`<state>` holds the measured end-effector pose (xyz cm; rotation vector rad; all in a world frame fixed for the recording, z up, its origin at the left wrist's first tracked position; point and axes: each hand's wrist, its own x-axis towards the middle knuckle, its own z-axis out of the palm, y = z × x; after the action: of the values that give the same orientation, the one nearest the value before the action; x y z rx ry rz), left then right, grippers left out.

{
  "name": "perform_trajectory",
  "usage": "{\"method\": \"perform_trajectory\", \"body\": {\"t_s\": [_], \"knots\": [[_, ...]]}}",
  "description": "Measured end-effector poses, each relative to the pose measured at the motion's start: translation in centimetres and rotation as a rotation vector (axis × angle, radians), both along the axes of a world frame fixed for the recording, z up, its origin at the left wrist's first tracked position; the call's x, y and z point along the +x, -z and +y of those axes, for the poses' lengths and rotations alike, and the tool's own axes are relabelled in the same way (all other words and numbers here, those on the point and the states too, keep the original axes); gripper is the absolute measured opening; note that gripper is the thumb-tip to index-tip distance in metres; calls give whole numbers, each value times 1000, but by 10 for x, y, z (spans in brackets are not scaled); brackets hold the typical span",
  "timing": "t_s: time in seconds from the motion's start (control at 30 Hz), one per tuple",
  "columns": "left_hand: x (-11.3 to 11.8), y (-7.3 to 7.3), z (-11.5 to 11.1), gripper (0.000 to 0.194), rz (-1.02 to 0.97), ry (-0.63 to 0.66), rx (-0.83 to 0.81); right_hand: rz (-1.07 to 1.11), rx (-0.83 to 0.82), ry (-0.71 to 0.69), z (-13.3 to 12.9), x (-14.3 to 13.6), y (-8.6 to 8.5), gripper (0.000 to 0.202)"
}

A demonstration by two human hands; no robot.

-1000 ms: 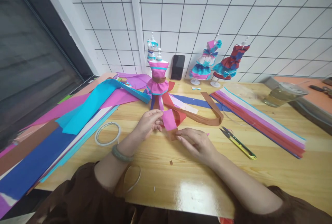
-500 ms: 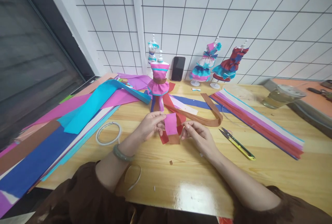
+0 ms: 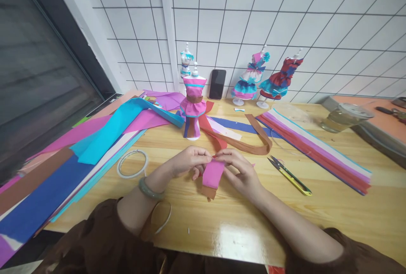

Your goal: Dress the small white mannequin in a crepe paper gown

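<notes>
Between my two hands hangs a pink paper piece (image 3: 213, 174), with a brown piece (image 3: 209, 192) showing below its lower edge. My left hand (image 3: 191, 162) pinches its top left edge with thumb and forefinger. The fingers of my right hand (image 3: 237, 167) are closed on its top right edge, close to the left fingertips. Just beyond my hands stands a small mannequin (image 3: 194, 100) in a pink dress with a brown waistband. A red strip (image 3: 218, 141) and a brown strip (image 3: 261, 138) lie behind my hands.
Left are a tape roll (image 3: 132, 164) and long coloured strips (image 3: 109, 132). Snips (image 3: 290, 176) and striped sheets (image 3: 317, 151) lie right. At the back stand a phone (image 3: 218, 84) and dressed mannequins (image 3: 249, 80); a glass cup (image 3: 344, 117) is at the far right.
My hands have come together at the top of the pink piece, which now hangs lower and tilted. The red piece that showed beside it is mostly hidden.
</notes>
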<state>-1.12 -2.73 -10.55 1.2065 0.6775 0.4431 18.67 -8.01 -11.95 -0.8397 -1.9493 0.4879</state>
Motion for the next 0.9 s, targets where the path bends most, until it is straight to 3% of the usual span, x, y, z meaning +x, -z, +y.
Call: {"method": "perform_trajectory", "body": {"t_s": [0.4, 0.47, 0.53, 0.67, 0.8, 0.9], "knots": [[2, -4, -3, 34, 59, 118, 27, 15, 34, -22, -12, -5, -21, 6], [3, -5, -3, 38, 69, 143, 31, 39, -75, -7, -14, -6, -21, 3], [4, -5, -4, 42, 69, 149, 40, 77, -273, 43, -14, -7, -18, 13], [5, -3, -3, 43, 66, 26, 113, 241, -616, 58, -9, -8, -14, 25], [7, 1, 0, 48, 13, -128, 138, 338, -740, -29, -4, -8, -19, 38], [7, 2, 1, 57, -10, -130, 104, 347, -794, -60, -3, -8, -23, 43]]}}
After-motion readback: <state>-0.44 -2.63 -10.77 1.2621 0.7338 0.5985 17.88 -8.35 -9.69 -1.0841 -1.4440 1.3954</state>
